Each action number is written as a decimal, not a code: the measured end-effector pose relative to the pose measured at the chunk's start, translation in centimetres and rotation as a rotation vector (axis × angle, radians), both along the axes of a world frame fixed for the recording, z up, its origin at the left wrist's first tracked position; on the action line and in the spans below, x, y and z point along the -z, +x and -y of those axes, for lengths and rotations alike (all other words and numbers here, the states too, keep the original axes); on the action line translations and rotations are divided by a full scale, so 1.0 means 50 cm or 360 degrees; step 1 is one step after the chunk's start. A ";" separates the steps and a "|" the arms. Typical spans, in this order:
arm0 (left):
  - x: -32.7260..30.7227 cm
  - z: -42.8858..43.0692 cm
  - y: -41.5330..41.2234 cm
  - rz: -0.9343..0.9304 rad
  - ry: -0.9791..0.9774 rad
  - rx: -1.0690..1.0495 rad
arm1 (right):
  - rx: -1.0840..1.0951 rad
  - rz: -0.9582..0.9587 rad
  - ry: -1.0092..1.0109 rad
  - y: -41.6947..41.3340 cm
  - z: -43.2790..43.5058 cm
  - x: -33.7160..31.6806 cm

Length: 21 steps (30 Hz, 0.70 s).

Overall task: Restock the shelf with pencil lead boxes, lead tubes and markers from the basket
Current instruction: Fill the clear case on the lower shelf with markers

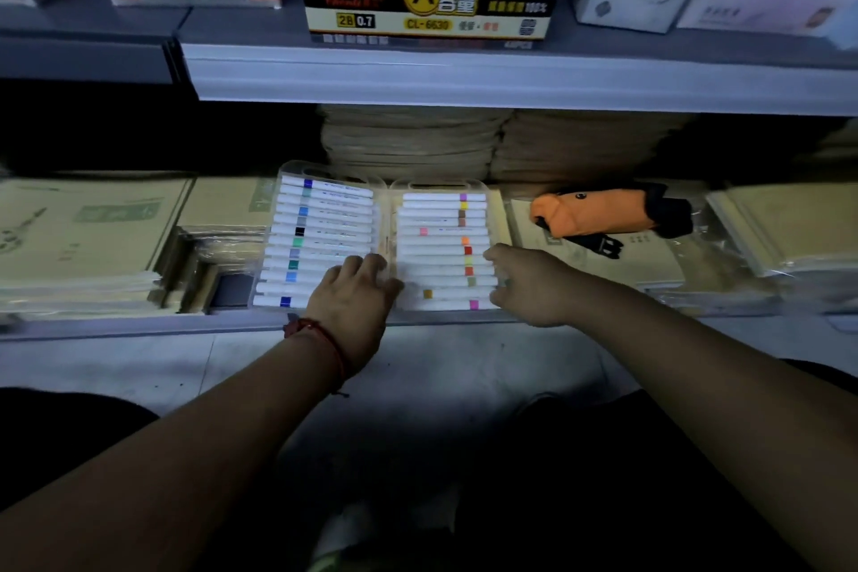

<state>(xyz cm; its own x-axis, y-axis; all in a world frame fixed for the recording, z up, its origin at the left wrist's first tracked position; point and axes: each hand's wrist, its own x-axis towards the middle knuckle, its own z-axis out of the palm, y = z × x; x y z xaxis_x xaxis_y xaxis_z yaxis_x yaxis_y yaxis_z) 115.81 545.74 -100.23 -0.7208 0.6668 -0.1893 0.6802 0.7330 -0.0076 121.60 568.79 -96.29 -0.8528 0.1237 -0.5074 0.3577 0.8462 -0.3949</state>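
- dim shop aisle; lower shelf (139, 330) sits at floor level and the upper shelf (464, 79) overhangs it.
- upper shelf holds the lead box display (427, 9), black and yellow, marked 2b 0.7, already in place.
- on the lower shelf two clear cases lie flat and touch side by side: left marker case (320, 228) and right marker case (441, 246).
- the markers lie left-right; each case's long axis runs front to back, into the shelf.
- brown paper stacks (408, 139) sit right behind the cases, notebooks (83, 228) to the left and an orange pouch (603, 211) to the right.
- left hand (353, 302), with a red bracelet (320, 339) on the wrist: fingers laid flat on the near end of the left marker case by the seam, pressing and not gripping.
- right hand (529, 288): thumb on top, fingers curled at the right wall, pinching the near right corner of the right marker case. fingertips are blurred.
- both cases lie straight ahead of the hands, one hand per case.
- my read: the markers are placed and this is the final squaring. the likely next move is a push along the long axis towards the paper stacks.
- basket not in view.
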 end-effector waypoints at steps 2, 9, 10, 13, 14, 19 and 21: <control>-0.029 -0.009 0.027 0.0190 0.0036 -0.0026 | 0.0043 0.0027 -0.0074 0.042 -0.015 -0.011; -0.109 0.003 0.111 0.0748 0.0598 -0.0321 | 0.0241 -0.0065 -0.0167 0.131 -0.012 0.000; -0.105 0.011 0.116 0.0758 0.0667 -0.0371 | 0.0303 -0.0102 -0.0205 0.136 -0.009 0.007; -0.064 0.030 0.107 0.0750 0.0846 -0.0546 | 0.0463 -0.0228 -0.0280 0.139 -0.004 0.032; -0.044 0.033 0.100 0.0765 0.0857 -0.0585 | 0.0501 -0.0253 -0.0299 0.136 0.000 0.040; 0.013 0.003 0.072 0.0756 0.0657 -0.0373 | 0.0569 -0.0266 -0.0351 0.096 0.010 0.062; 0.017 -0.014 0.068 0.0800 0.0673 -0.0389 | 0.0572 -0.0264 -0.0356 0.090 0.012 0.069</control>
